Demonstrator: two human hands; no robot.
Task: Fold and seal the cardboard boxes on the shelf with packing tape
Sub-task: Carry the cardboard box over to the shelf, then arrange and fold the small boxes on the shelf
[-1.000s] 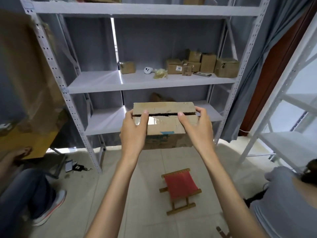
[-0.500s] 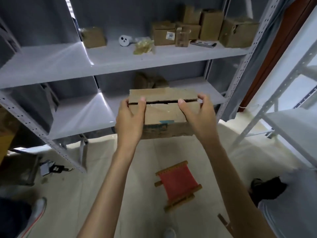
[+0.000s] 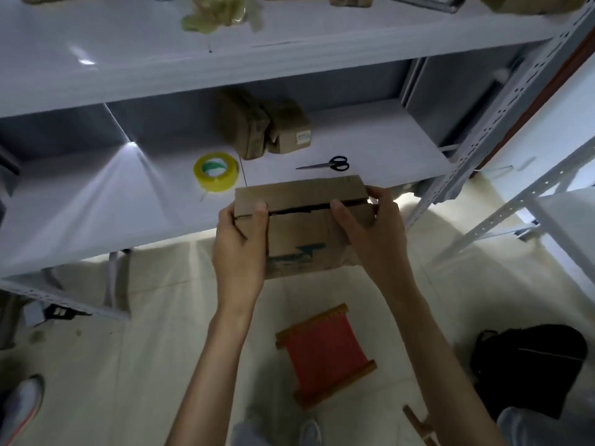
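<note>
I hold a brown cardboard box [image 3: 299, 233] in the air just in front of the lower shelf [image 3: 96, 201]. Its top flaps are folded down with a dark gap between them. My left hand [image 3: 240, 249] grips the box's left end, thumb on top by the seam. My right hand [image 3: 370, 233] grips the right end, thumb on the top flap. A yellow roll of packing tape [image 3: 216, 171] lies on the lower shelf just beyond the box. Black-handled scissors [image 3: 325, 164] lie to the tape's right.
Two small cardboard boxes [image 3: 264, 128] sit at the back of the lower shelf. The upper shelf [image 3: 128, 69] holds a crumpled plastic bag [image 3: 219, 11]. A red folding stool [image 3: 325, 352] stands on the floor below, a black bag [image 3: 528, 365] at the right, a shoe [image 3: 19, 403] at the left.
The view has moved closer and tilted down, bringing the lower shelf with the tape and scissors into sight. Both hands keep the same grip on the box near the shelf's edge.
</note>
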